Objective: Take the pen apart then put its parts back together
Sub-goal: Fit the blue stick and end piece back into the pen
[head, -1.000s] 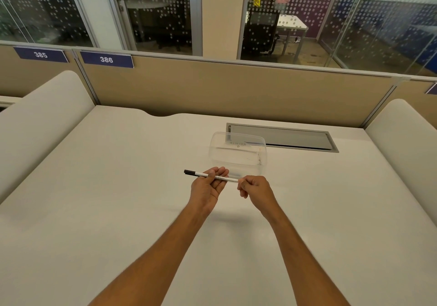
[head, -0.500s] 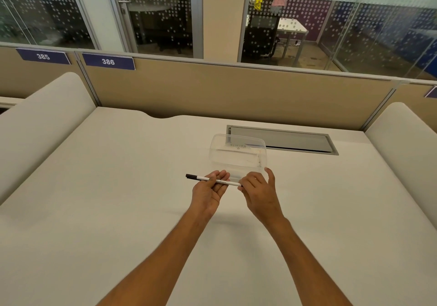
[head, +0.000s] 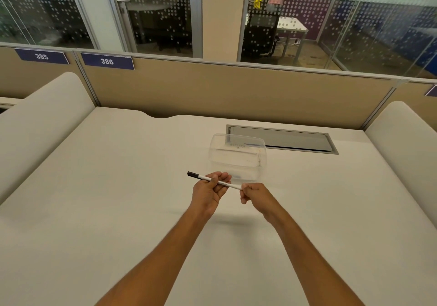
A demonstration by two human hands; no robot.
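Above the desk (head: 118, 211), left hand (head: 208, 193) grips the white pen (head: 221, 182) mid-barrel, right hand (head: 257, 198) pinches its 3 o'clock end; a hard tug could scatter parts.

The pen (head: 214, 181) is a slim white stick with a black cap or tip at its left end, held just below the middle of the frame. It lies nearly level, its black end slightly higher and pointing to the upper left. Faint print runs along the barrel, too small to read. Its right end is hidden, and it appears to be in one piece.
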